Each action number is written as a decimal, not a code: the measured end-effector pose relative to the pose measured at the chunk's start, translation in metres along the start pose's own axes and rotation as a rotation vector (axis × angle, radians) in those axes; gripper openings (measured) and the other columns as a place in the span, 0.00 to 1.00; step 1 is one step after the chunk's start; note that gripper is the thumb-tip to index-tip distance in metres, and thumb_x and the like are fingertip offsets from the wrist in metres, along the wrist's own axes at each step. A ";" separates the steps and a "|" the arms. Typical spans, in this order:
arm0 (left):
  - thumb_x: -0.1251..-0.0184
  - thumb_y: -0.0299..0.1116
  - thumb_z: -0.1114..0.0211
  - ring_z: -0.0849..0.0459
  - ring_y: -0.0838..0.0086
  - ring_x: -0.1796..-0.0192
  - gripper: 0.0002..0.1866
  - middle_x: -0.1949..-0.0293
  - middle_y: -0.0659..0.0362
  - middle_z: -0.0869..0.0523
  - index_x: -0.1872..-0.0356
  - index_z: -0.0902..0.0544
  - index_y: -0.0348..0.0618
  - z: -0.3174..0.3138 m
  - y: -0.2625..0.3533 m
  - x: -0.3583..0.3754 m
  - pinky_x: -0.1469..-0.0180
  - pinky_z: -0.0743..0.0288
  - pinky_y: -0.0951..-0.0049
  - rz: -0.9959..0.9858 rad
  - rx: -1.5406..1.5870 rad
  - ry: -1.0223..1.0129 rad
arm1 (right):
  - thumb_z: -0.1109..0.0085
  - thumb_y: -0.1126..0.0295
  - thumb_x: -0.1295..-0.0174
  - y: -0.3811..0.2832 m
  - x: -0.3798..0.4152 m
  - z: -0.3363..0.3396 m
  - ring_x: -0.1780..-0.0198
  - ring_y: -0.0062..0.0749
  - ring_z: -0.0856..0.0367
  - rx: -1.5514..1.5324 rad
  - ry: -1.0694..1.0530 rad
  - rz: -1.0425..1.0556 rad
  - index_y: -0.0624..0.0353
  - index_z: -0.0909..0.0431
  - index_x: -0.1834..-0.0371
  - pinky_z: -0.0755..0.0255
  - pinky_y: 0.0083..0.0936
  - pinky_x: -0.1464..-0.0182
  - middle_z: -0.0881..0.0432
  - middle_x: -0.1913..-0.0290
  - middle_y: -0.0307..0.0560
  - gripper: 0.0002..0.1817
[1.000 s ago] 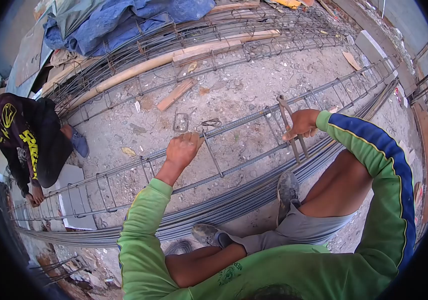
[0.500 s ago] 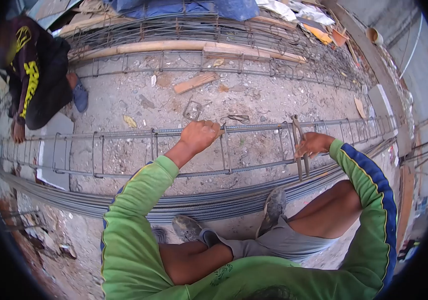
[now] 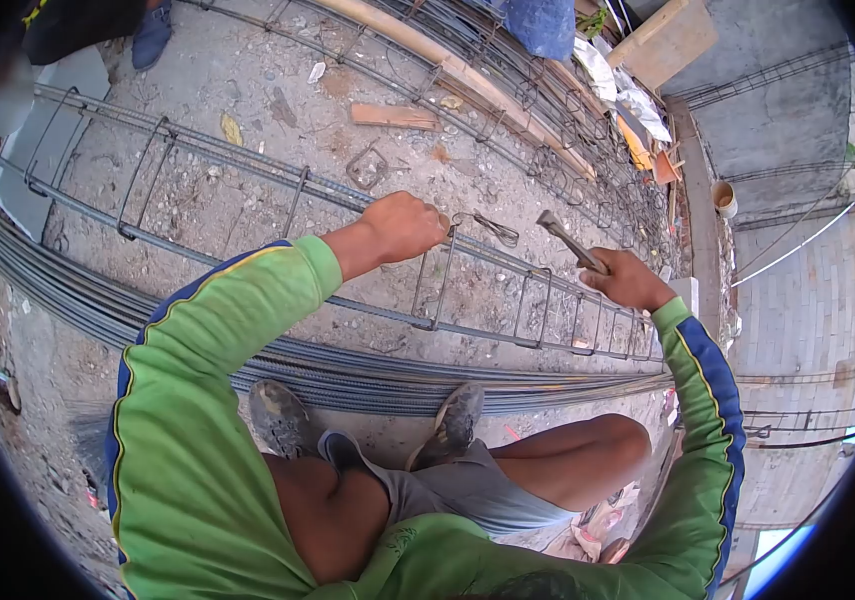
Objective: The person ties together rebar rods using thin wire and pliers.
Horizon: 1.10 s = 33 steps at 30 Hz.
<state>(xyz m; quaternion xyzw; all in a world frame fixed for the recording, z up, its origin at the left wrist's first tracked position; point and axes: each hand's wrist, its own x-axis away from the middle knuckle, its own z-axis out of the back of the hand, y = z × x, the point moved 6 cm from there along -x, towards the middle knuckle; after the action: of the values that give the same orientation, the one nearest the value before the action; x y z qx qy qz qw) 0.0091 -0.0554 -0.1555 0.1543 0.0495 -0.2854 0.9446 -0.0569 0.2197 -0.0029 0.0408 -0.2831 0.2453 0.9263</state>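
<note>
A long rebar cage (image 3: 338,192) with square stirrups lies across the ground before me. My left hand (image 3: 403,222) is closed around its far upper bar, beside a stirrup (image 3: 443,280); what its fingertips pinch is too small to make out. My right hand (image 3: 630,278) grips the handles of metal pincers (image 3: 573,243), whose head points up and left, apart from the stirrup at my left hand. Just beyond the cage, between my hands, lies a small bundle of tie wire (image 3: 493,228). A loose square stirrup (image 3: 368,165) rests farther out.
Several long rebars (image 3: 378,385) run between the cage and my shoes (image 3: 453,420). A wood offcut (image 3: 395,116) and a long pole (image 3: 448,65) lie beyond, near more cages. Another person's shoe (image 3: 153,38) is at upper left. A wall (image 3: 798,290) rises at right.
My view has swung to the right. My right hand has lifted the pincers off the cage, and their handles have come together. My left hand stays at the upper bar.
</note>
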 end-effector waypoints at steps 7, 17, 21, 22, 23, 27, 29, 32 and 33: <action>0.34 0.30 0.42 0.09 0.61 0.55 0.09 0.61 0.57 0.09 0.62 0.12 0.46 0.005 -0.004 0.003 0.53 0.17 0.61 0.088 0.107 -0.024 | 0.45 0.68 0.31 -0.096 -0.059 0.013 0.50 0.42 0.17 0.850 0.237 0.333 0.29 0.28 0.29 0.22 0.44 0.52 0.19 0.56 0.48 0.28; 0.35 0.30 0.39 0.09 0.59 0.60 0.07 0.65 0.55 0.10 0.63 0.12 0.45 0.003 -0.002 0.002 0.60 0.15 0.58 -0.006 0.077 0.034 | 0.36 0.57 0.37 -0.146 -0.072 0.032 0.45 0.37 0.26 1.033 0.449 0.585 0.23 0.30 0.27 0.30 0.38 0.46 0.25 0.47 0.45 0.33; 0.35 0.30 0.39 0.09 0.59 0.59 0.07 0.66 0.55 0.10 0.63 0.12 0.46 0.007 -0.001 0.004 0.59 0.15 0.58 -0.011 0.069 0.027 | 0.37 0.56 0.38 -0.161 -0.068 0.038 0.50 0.36 0.26 1.075 0.432 0.553 0.42 0.22 0.40 0.33 0.35 0.51 0.26 0.56 0.41 0.22; 0.35 0.30 0.39 0.09 0.59 0.59 0.07 0.66 0.55 0.10 0.63 0.12 0.46 0.007 -0.002 0.005 0.59 0.15 0.58 -0.003 0.069 0.030 | 0.37 0.56 0.38 -0.163 -0.068 0.041 0.50 0.36 0.26 1.079 0.433 0.562 0.42 0.22 0.40 0.33 0.35 0.51 0.26 0.56 0.41 0.22; 0.35 0.29 0.39 0.09 0.59 0.59 0.08 0.66 0.56 0.10 0.63 0.12 0.46 0.007 -0.002 0.005 0.59 0.14 0.58 -0.004 0.069 0.037 | 0.39 0.56 0.36 -0.163 -0.068 0.044 0.51 0.38 0.27 1.067 0.410 0.573 0.50 0.23 0.46 0.34 0.35 0.50 0.26 0.58 0.44 0.19; 0.36 0.29 0.38 0.09 0.59 0.58 0.07 0.66 0.56 0.10 0.63 0.11 0.46 0.009 0.000 0.005 0.59 0.14 0.59 -0.012 0.049 0.015 | 0.44 0.58 0.32 -0.173 -0.055 0.045 0.55 0.43 0.22 1.097 0.325 0.513 0.61 0.29 0.62 0.31 0.39 0.48 0.22 0.64 0.48 0.15; 0.36 0.29 0.38 0.09 0.59 0.58 0.07 0.66 0.57 0.10 0.64 0.11 0.47 0.008 -0.001 0.005 0.58 0.14 0.59 -0.012 0.061 0.053 | 0.47 0.58 0.29 -0.156 -0.050 0.034 0.66 0.54 0.14 0.964 0.091 0.248 0.63 0.29 0.61 0.23 0.47 0.58 0.18 0.67 0.59 0.16; 0.37 0.29 0.38 0.09 0.59 0.58 0.07 0.66 0.56 0.09 0.65 0.11 0.46 0.007 -0.001 0.006 0.57 0.15 0.58 -0.028 0.087 0.095 | 0.49 0.55 0.27 -0.164 -0.025 0.015 0.64 0.53 0.13 0.852 0.096 0.069 0.63 0.29 0.59 0.21 0.48 0.59 0.17 0.65 0.59 0.18; 0.38 0.29 0.38 0.09 0.58 0.58 0.08 0.65 0.55 0.09 0.65 0.10 0.46 0.008 0.001 0.006 0.57 0.15 0.57 -0.039 0.101 0.104 | 0.49 0.55 0.26 -0.162 -0.019 0.006 0.63 0.53 0.13 0.823 0.091 -0.028 0.63 0.29 0.58 0.21 0.47 0.58 0.17 0.65 0.59 0.19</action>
<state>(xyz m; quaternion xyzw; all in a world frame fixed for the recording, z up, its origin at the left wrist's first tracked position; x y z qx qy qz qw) 0.0144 -0.0603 -0.1491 0.2154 0.0871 -0.2973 0.9261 0.0036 0.0678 0.0017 0.4007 -0.1194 0.3269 0.8476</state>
